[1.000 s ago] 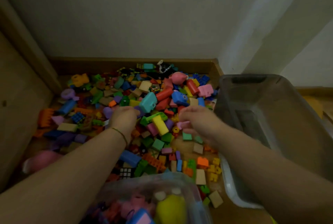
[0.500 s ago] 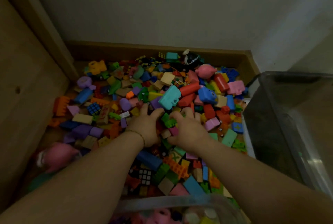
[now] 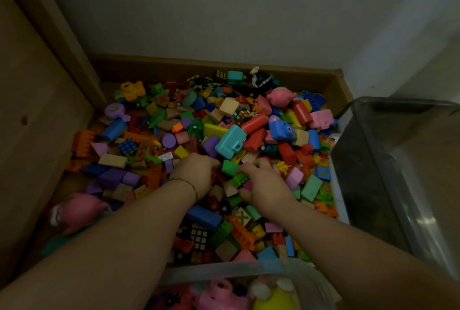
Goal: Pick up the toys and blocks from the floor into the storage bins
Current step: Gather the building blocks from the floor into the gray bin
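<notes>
Where the wooden panel [image 3: 37, 135] meets the floor at far left, a soft pink toy [image 3: 79, 210] lies just beside it, partly hidden by the left forearm. Pile of blocks [image 3: 149, 140] covers the floor from panel to far skirting; mixed colours, with one small puzzle cube [image 3: 128, 146] left of centre. Left hand [image 3: 196, 175], thin bracelet [image 3: 184, 182] at the wrist, sits palm-down in the middle of the pile. Its fingers curl downward and the tips are buried among the pieces; cannot tell whether they grip anything. Plain green block [image 3: 230, 167] sits between the two hands, touching both. Teal toy [image 3: 230, 141] lies just beyond it, clear of the fingers. Right hand [image 3: 266, 185] is also palm-down, its fingers bent narrow over a green studded brick [image 3: 239, 179], thumb tucked in at the near side of that brick, so the brick is held in a cupped grip while resting on the pile. Clear bin [image 3: 249, 270] sits at the near edge between the forearms, with pink and yellow toys inside. Blue toy [image 3: 281, 130] and pink pig toy [image 3: 282, 95] lie farther back on the pile. Grey bin [image 3: 398, 103] stands at far right, its side touching the pile's edge; contents cannot be made out.
</notes>
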